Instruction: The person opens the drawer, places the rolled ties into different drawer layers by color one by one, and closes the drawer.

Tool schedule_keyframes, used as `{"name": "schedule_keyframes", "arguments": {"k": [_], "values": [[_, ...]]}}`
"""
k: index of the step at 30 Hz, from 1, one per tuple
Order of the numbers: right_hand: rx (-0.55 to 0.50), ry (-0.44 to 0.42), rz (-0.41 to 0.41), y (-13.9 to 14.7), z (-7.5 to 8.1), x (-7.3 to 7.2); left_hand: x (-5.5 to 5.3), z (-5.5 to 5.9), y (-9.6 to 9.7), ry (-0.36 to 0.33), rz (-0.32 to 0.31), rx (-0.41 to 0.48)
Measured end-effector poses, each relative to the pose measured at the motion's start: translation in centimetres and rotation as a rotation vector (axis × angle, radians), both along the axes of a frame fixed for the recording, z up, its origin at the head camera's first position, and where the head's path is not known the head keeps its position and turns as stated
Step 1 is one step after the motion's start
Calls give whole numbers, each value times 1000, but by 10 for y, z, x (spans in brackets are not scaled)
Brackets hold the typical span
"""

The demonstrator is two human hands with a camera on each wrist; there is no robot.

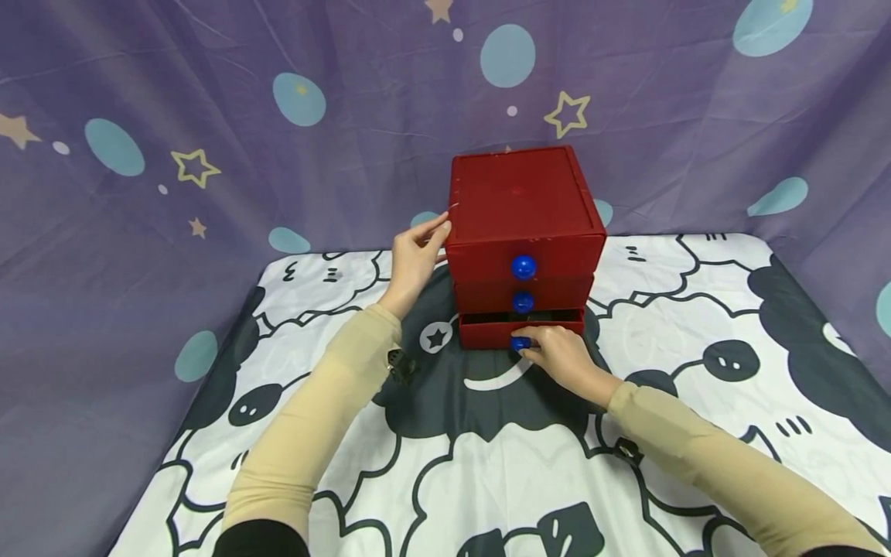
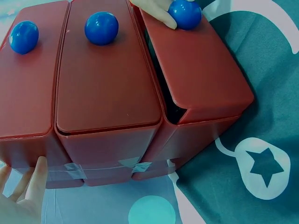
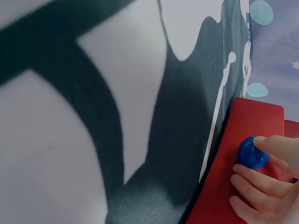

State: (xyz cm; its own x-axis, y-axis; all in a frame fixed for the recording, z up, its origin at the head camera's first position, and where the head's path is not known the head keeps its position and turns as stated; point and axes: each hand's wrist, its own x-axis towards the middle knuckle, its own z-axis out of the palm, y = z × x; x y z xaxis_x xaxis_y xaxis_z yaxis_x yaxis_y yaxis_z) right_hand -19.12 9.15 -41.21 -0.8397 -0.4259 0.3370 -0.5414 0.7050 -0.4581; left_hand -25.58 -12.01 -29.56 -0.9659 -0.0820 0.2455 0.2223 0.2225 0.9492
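Observation:
A red three-tier drawer unit (image 1: 518,197) with round blue knobs stands on the cloth. Its bottom drawer (image 1: 487,336) is pulled out a little, leaving a dark gap along the top; the upper two are closed. My right hand (image 1: 565,357) pinches the bottom drawer's blue knob (image 3: 252,153) between thumb and fingers. On the unit's left side, near the top, rests my left hand (image 1: 414,263), its extended fingertips (image 2: 38,179) against the red wall. What the bottom drawer holds is too dark to tell.
A black-and-white cartoon-print cloth (image 1: 480,472) covers the table. Behind the unit hangs a purple curtain (image 1: 390,100) with stars and blue dots. Clear tape (image 2: 74,171) runs across the side of the unit.

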Motion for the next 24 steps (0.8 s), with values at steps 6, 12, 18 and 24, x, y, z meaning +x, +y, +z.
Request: {"name": "schedule_keyframes", "arguments": {"k": [6, 12, 18, 24], "values": [[-2, -9, -10, 0, 0, -4, -1, -1, -1, -5, -3, 0], [3, -27, -20, 0, 0, -7, -1, -1, 0, 1, 6, -5], [8, -33, -26, -1, 0, -10, -1, -2, 0, 8, 13, 1], [11, -40, -21, -1, 1, -13, -1, -1, 1, 7, 15, -5]]}}
